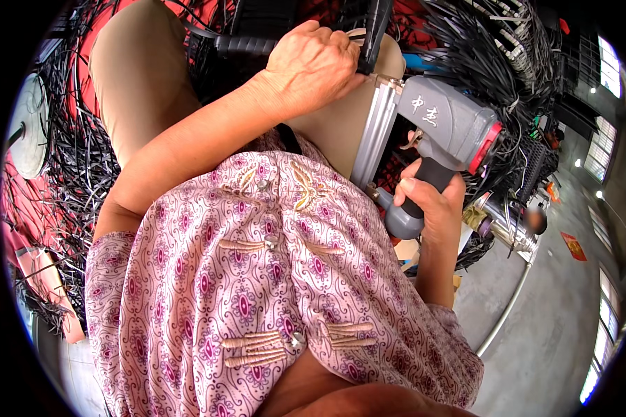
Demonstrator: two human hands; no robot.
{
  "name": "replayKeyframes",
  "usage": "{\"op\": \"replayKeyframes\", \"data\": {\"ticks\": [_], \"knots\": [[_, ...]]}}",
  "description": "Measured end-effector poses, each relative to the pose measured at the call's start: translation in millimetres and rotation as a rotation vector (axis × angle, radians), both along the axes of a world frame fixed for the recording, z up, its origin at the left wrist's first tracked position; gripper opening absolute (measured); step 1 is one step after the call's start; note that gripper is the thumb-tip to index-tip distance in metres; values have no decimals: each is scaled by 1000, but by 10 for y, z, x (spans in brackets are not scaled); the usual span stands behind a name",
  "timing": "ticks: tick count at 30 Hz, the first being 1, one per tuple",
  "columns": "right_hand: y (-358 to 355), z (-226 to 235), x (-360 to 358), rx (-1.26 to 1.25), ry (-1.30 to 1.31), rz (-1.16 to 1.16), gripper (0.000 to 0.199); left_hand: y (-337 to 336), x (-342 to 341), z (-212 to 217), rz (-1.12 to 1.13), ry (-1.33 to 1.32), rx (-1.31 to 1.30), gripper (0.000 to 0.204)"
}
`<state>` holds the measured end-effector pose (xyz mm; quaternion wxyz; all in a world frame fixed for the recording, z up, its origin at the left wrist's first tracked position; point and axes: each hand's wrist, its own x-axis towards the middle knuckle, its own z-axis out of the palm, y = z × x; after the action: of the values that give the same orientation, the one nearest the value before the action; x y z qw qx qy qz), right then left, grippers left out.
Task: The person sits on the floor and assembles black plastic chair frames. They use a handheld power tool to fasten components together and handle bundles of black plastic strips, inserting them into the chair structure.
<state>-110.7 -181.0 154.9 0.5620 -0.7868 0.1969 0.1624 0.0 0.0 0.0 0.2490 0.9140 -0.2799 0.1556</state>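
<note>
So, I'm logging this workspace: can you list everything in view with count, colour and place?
nail gun: one, grey, black and red, right of centre
bar: one, black, top centre
strips: uncountable, mostly black, left and upper right
disc: one, whitish, far left
surface: one or more, red, under strips
flat piece: one, pink, lower left
hose: one, pale, lower right
paper: one, red, right
floor: one, grey, right
windows: several, bright, right edge
shirt: one, patterned pink-purple, centre
trousers: one pair, beige, top
left hand: one, bare, beside bar
right hand: one, bare, on nail gun
</note>
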Motion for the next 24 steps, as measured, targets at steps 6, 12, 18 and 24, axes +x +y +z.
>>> {"op": "replayKeyframes", "data": {"ticks": [6, 12, 18, 24], "knots": [[21, 37, 18, -65, 38, 29, 49, 20, -16, 24, 2, 8, 0, 32], [141, 62, 89, -94, 50, 12, 46, 37, -4, -7, 3, 0, -23, 32], [214, 46, 139, -97, 90, 11, 43, 20, 9, -19, 23, 29, 12, 35], [259, -211, 290, -76, -113, 4, 43, 10, -21, -16, 11, -4, -52, 34]]}}
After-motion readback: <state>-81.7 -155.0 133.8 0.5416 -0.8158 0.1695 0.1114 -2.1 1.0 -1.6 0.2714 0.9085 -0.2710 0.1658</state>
